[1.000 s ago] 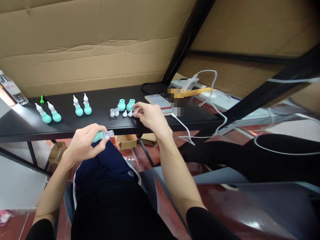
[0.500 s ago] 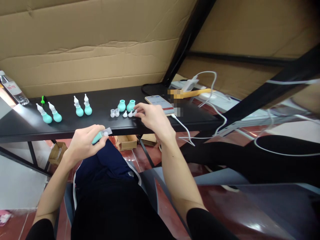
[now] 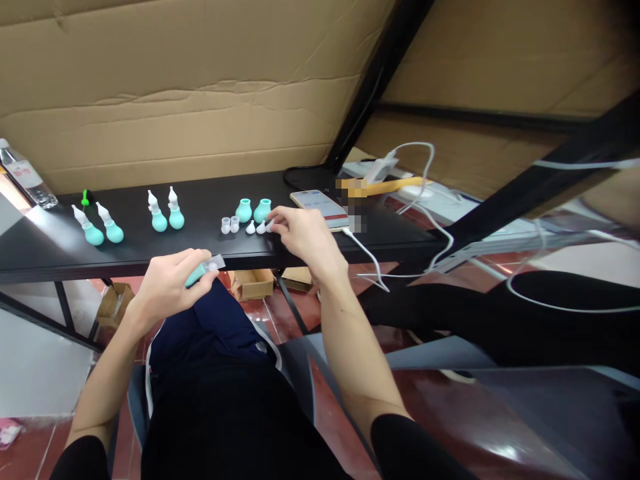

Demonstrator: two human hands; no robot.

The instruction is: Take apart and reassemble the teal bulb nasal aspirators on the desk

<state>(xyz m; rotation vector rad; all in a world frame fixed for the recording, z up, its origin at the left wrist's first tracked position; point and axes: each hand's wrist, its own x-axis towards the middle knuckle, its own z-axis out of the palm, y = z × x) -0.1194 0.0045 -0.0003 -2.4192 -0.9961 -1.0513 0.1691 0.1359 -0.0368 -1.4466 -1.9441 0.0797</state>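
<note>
My left hand (image 3: 173, 283), just in front of the table edge, is closed around a teal rubber bulb (image 3: 195, 275) with a clear plastic collar (image 3: 215, 263) on its end. Over the tabletop, my right hand (image 3: 305, 237) pinches a small white nozzle tip (image 3: 271, 227) between its fingertips, which partly cover it. Two more white nozzle tips (image 3: 255, 228) sit just left of those fingers. Behind them stand two open teal bulbs (image 3: 253, 211), and a pair of clear collars (image 3: 230, 225) is to the left.
Several assembled bulb aspirators (image 3: 165, 213) lie farther left on the black table (image 3: 200, 233). A water bottle (image 3: 27, 177) and a green item (image 3: 86, 198) are at the far left. A phone (image 3: 320, 208) with a white cable (image 3: 367, 257) lies beyond my right hand. Cardboard (image 3: 200, 100) walls the back.
Almost nothing differs. My right forearm has shifted very slightly left, while its fingers stay at the same nozzle tip; my left hand keeps its hold on the bulb.
</note>
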